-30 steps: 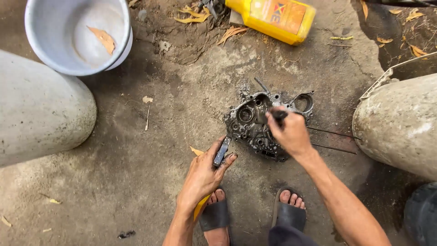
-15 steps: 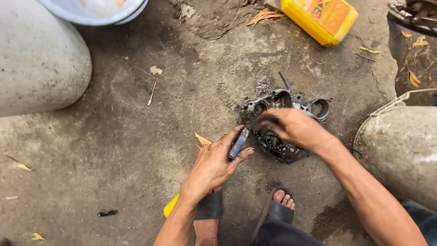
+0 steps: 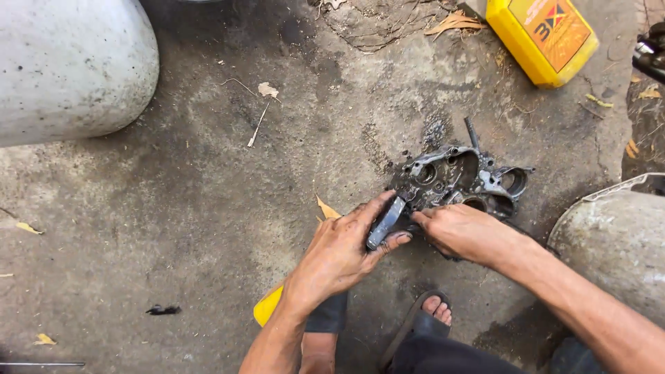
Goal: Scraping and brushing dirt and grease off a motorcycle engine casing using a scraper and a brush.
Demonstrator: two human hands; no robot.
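engine case [image 3: 460,176]: flat on ground, just ahead-right of both hands
left hand [image 3: 339,253]: gripping small grey tool [image 3: 385,223]
right hand [image 3: 464,232]: nearer, curled on case's near edge

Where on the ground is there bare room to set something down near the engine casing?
Bare concrete lies left of the left hand, below the rounded concrete block. A second patch sits between the engine casing and the yellow oil jug. It is crowded where both hands meet the casing; the right hand rests on it.

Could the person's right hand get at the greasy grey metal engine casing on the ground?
Probably yes: the right hand already lies on the greasy grey metal engine casing's near edge, nothing between them.
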